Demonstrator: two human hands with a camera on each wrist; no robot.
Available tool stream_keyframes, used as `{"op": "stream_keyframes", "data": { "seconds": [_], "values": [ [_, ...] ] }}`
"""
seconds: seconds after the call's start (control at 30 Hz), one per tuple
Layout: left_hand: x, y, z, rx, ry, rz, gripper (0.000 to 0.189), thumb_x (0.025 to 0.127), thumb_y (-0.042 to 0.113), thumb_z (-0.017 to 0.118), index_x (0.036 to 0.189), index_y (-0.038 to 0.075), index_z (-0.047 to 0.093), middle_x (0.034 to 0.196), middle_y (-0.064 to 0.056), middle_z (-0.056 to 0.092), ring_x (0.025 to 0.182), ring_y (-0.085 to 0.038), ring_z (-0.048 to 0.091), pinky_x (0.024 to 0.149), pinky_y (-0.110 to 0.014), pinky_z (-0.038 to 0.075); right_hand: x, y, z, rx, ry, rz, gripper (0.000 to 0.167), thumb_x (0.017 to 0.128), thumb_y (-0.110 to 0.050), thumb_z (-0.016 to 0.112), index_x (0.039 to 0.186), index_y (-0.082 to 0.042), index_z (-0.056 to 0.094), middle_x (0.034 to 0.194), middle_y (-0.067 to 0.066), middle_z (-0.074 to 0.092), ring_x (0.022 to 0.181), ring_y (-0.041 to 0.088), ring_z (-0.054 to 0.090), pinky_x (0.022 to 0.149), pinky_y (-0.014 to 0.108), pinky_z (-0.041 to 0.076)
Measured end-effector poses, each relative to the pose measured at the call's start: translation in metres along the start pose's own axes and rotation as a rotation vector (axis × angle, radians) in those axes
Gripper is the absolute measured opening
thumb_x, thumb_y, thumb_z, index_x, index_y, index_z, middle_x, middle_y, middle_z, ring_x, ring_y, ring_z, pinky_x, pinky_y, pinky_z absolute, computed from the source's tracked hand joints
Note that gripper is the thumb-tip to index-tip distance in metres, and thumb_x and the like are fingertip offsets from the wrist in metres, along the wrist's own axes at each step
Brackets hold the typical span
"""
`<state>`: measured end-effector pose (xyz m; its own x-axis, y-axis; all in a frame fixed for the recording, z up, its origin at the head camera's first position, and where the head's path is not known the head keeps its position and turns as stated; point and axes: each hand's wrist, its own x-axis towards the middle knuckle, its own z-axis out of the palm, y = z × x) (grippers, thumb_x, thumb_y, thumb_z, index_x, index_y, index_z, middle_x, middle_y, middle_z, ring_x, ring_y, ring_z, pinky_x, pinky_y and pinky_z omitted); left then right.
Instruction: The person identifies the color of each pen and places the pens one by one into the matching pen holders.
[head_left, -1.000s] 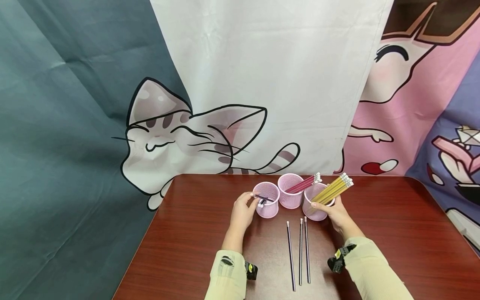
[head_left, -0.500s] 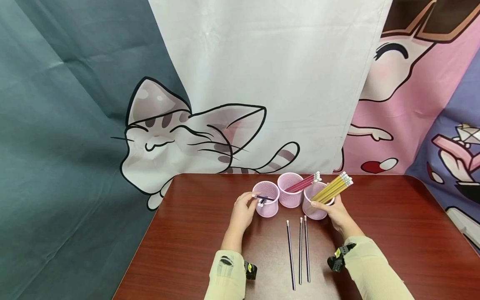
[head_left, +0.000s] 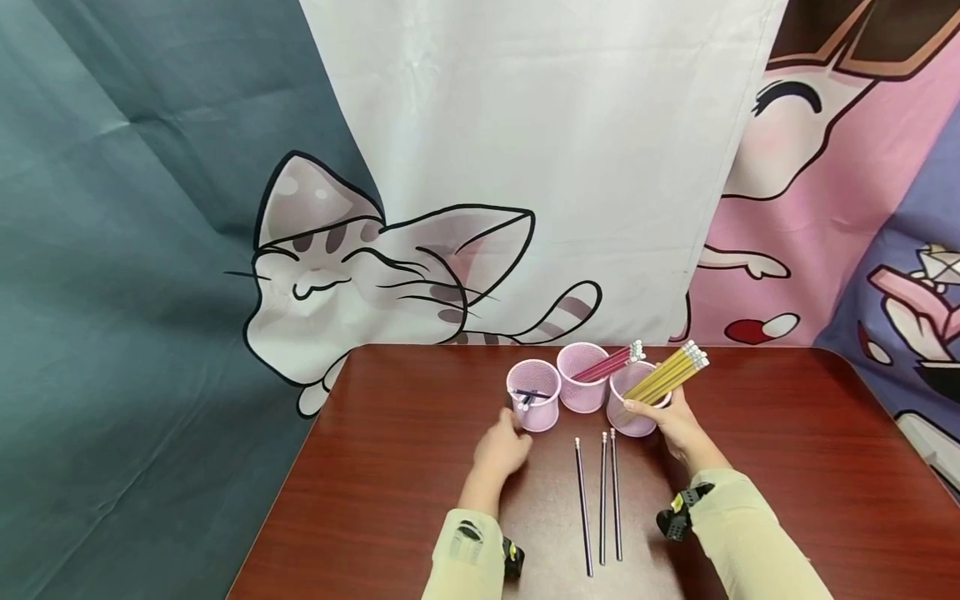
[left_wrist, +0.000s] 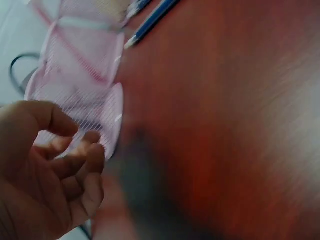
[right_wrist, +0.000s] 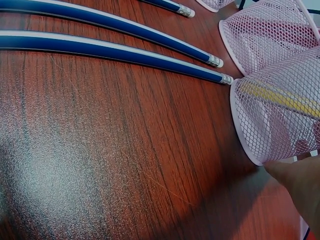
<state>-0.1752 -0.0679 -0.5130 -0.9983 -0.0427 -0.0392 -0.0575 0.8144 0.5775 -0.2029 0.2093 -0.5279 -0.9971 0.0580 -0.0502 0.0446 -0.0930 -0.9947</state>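
My left hand [head_left: 502,446] is just in front of the left pink mesh pencil cup [head_left: 537,414]. Its fingers are loosely bent with nothing between them, as the left wrist view of the hand [left_wrist: 47,172] confirms. Several dark blue pencils [head_left: 531,395] lean inside that cup. With my right hand [head_left: 678,425] I grip the right mesh pencil cup [head_left: 621,415], thumb near its rim; the right wrist view shows only part of the hand [right_wrist: 300,187] against the mesh. Yellow pencils [head_left: 667,372] slant out of this cup, white erasers up.
Between them, slightly farther back, stands a third pink mesh cup [head_left: 579,396] with red pencils [head_left: 611,364]. Three blue pencils [head_left: 583,508] lie lengthwise on the brown wooden table [head_left: 390,483], eraser ends toward the cups. A cartoon-printed cloth [head_left: 525,125] hangs behind the table.
My left hand has let go of a dark blue pencil at the left cup's rim and drawn back toward me. The pencil rests in that cup. My right hand stays on its cup.
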Motion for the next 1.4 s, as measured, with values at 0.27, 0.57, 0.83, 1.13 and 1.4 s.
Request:
{"op": "stream_keyframes", "data": {
  "seconds": [0.27,0.57,0.83,1.13,1.4],
  "values": [
    [-0.015,0.022,0.038,0.186,-0.143,0.304,0.008,0.078,0.021,0.061,0.072,0.019,0.058,0.07,0.004,0.057,0.068,-0.016,0.057,0.057,-0.027,0.043,-0.001,0.002,-0.003,-0.001,-0.014,-0.037,0.091,0.076,-0.009,0.075,0.141,-0.008,0.011,0.132,0.015,0.031,0.112,0.01,0.04,0.096,0.019,0.031],
    [-0.02,0.031,0.055,0.299,-0.084,0.328,0.027,0.082,0.039,0.064,0.064,0.021,0.053,0.069,0.005,0.044,0.072,-0.016,0.05,0.058,-0.026,0.039,-0.003,-0.004,0.0,0.0,-0.013,-0.02,0.094,0.077,-0.005,0.072,0.143,-0.005,0.005,0.139,0.019,0.022,0.117,0.013,0.034,0.099,0.019,0.028],
    [-0.026,0.04,0.064,0.453,-0.053,0.258,0.038,0.076,0.056,0.062,0.076,0.018,0.064,0.08,-0.002,0.051,0.082,-0.019,0.051,0.064,-0.033,0.042,-0.003,-0.006,0.001,0.008,-0.007,-0.007,0.085,0.079,0.003,0.068,0.14,-0.005,0.009,0.136,0.018,0.026,0.112,0.013,0.037,0.09,0.013,0.031],
    [-0.028,0.043,0.066,0.461,-0.026,0.224,0.031,0.072,0.045,0.065,0.072,0.014,0.067,0.078,-0.003,0.05,0.079,-0.02,0.05,0.062,-0.032,0.041,-0.002,-0.007,0.0,-0.003,-0.008,0.018,0.088,0.08,0.001,0.067,0.142,-0.006,0.005,0.139,0.017,0.021,0.12,0.019,0.031,0.096,0.018,0.028],
    [-0.027,0.039,0.063,0.41,0.021,0.254,0.027,0.068,0.041,0.065,0.056,0.019,0.055,0.07,0.0,0.049,0.073,-0.019,0.052,0.057,-0.03,0.041,-0.002,-0.001,-0.001,-0.001,0.0,-0.033,0.088,0.075,-0.007,0.074,0.139,-0.009,0.014,0.131,0.013,0.031,0.111,0.011,0.038,0.093,0.016,0.031]
  ]
}}
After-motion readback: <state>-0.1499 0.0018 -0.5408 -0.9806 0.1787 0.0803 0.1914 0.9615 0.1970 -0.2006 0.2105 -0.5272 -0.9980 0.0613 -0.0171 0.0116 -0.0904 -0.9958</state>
